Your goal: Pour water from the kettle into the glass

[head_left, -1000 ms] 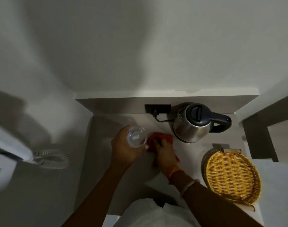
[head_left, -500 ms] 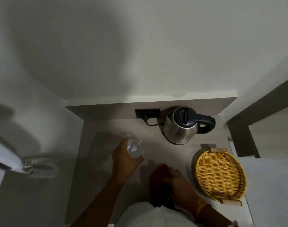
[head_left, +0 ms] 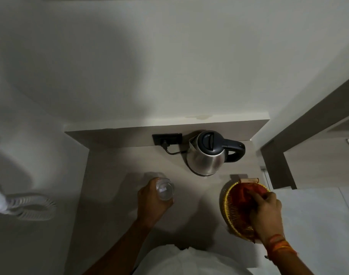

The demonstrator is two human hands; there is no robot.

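Note:
A steel kettle (head_left: 206, 158) with a dark lid and handle stands on its base at the back of the counter, handle pointing right. My left hand (head_left: 151, 201) is wrapped around a clear glass (head_left: 165, 189) in the middle of the counter, in front and to the left of the kettle. My right hand (head_left: 266, 210) rests inside a yellow wicker basket (head_left: 228, 211) at the right, fingers closed on a red cloth (head_left: 247, 192).
A black wall socket (head_left: 167, 138) with a plugged cord sits left of the kettle. A white coiled cord (head_left: 31, 206) hangs on the left wall. A white surface (head_left: 318, 225) borders the counter on the right.
My right hand carried the red cloth from the counter's middle, back toward me, then right into the basket. My left hand kept hold of the glass, which shifted slightly nearer.

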